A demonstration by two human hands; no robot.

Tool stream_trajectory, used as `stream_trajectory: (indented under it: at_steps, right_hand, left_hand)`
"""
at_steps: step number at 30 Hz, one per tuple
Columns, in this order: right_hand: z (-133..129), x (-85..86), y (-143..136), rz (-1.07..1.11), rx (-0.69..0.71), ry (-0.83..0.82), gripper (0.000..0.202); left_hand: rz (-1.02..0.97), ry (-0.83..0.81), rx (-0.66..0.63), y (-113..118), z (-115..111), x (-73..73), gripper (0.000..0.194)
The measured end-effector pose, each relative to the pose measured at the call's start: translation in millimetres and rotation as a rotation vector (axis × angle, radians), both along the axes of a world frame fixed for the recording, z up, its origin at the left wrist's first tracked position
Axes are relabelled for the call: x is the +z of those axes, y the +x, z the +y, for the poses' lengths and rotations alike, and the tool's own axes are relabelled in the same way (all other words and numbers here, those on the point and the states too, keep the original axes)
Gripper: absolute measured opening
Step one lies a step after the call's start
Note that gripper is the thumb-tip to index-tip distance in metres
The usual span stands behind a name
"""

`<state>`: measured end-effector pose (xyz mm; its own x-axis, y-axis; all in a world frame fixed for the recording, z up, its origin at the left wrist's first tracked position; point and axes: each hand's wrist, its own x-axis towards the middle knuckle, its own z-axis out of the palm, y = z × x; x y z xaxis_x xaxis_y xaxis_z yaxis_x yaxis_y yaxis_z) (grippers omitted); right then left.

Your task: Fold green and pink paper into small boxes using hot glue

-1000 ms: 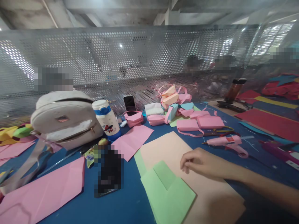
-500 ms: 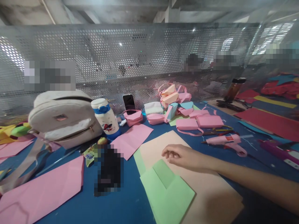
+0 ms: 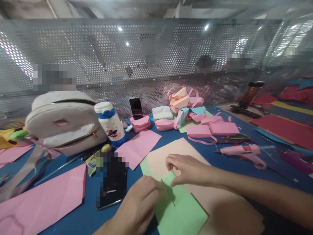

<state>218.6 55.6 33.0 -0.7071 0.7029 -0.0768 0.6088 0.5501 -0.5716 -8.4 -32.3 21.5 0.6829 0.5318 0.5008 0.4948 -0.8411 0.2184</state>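
Observation:
A folded green paper (image 3: 183, 210) lies on a peach-coloured sheet (image 3: 182, 147), creased, with a flap at its upper end. My right hand (image 3: 189, 169) bends over that upper end, thumb and fingers closed on the flap's tip. At the paper's left edge is my left hand (image 3: 143, 200), its fingers curled in against the edge and their tips slightly blurred. A strip of another green sheet (image 3: 145, 167) shows from under the peach one.
Left of my hands lie a black phone (image 3: 113, 182), a pink sheet (image 3: 49, 199) and a white backpack (image 3: 61, 120). A bottle (image 3: 110, 124) stands behind. Finished-looking pink paper pouches (image 3: 199, 130) sit at the back; a pink glue gun (image 3: 244, 151) rests to the right.
My left hand has come into view at the green paper's left edge. My right hand has moved down onto the paper's flap and its fingers have closed there.

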Motion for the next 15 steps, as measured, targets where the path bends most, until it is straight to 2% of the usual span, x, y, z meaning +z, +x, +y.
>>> stream_trajectory:
  at_steps: [2,4,7,9,12,15]
  right_hand:
    - [-0.8,-1.0,0.0,0.011,-0.04,-0.068,0.037]
    - [-1.0,-3.3,-1.2,0.049,-0.065,-0.145,0.036]
    - [0.4,-9.1,-5.1,0.194,-0.106,-0.245,0.032]
    - [2.1,-14.7,-7.3,0.278,-0.164,-0.288,0.027]
    - [5.4,-25.5,-6.3,0.337,-0.188,-0.268,0.019]
    - [9.7,-37.0,-0.5,0.376,-0.099,-0.143,0.009]
  left_hand:
    - [-0.018,-0.081,-0.033,2.3,14.4,-8.6,0.045]
    - [0.003,-0.089,-0.049,3.4,20.6,-16.7,0.039]
    - [0.074,0.014,-0.038,3.2,19.3,-23.9,0.031]
    - [0.106,0.102,-0.023,2.2,16.2,-25.5,0.034]
    - [0.171,0.208,0.027,0.4,13.1,-26.2,0.044]
    - [0.27,0.237,0.1,-1.3,12.9,-27.6,0.048]
